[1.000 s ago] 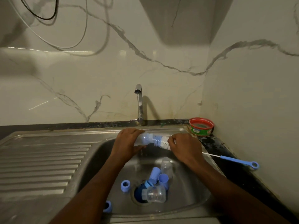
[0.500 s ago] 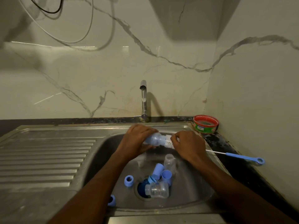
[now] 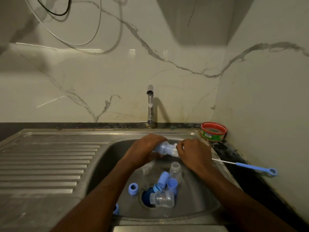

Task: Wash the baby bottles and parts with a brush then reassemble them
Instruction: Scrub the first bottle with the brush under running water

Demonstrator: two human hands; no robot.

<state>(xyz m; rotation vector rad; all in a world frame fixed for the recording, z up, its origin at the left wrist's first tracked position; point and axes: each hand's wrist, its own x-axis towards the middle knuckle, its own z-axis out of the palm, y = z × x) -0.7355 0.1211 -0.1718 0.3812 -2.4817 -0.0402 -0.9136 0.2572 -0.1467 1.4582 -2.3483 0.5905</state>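
Note:
Over the steel sink (image 3: 197, 210), my left hand (image 3: 143, 149) grips a clear baby bottle (image 3: 163, 147) lying on its side. My right hand (image 3: 194, 154) holds the bottle brush; its white bristles sit inside the bottle mouth and its blue handle (image 3: 255, 168) sticks out to the right. In the basin lie another clear bottle (image 3: 163, 200) on its side over the drain, an upright small bottle (image 3: 175, 171), two blue caps (image 3: 172, 184), and a blue ring (image 3: 133, 188). Another blue ring (image 3: 115, 210) is partly hidden by my left forearm.
The tap (image 3: 150, 104) stands behind the basin with a thin stream of water running. A red-rimmed round tub (image 3: 214, 131) sits in the back right corner on the dark counter. A ribbed steel drainboard (image 3: 45, 163) lies to the left. Walls close in behind and on the right.
The brush has gone deeper into the bottle, so fewer bristles show between my hands. The camera view shifted a little; both hands keep their hold.

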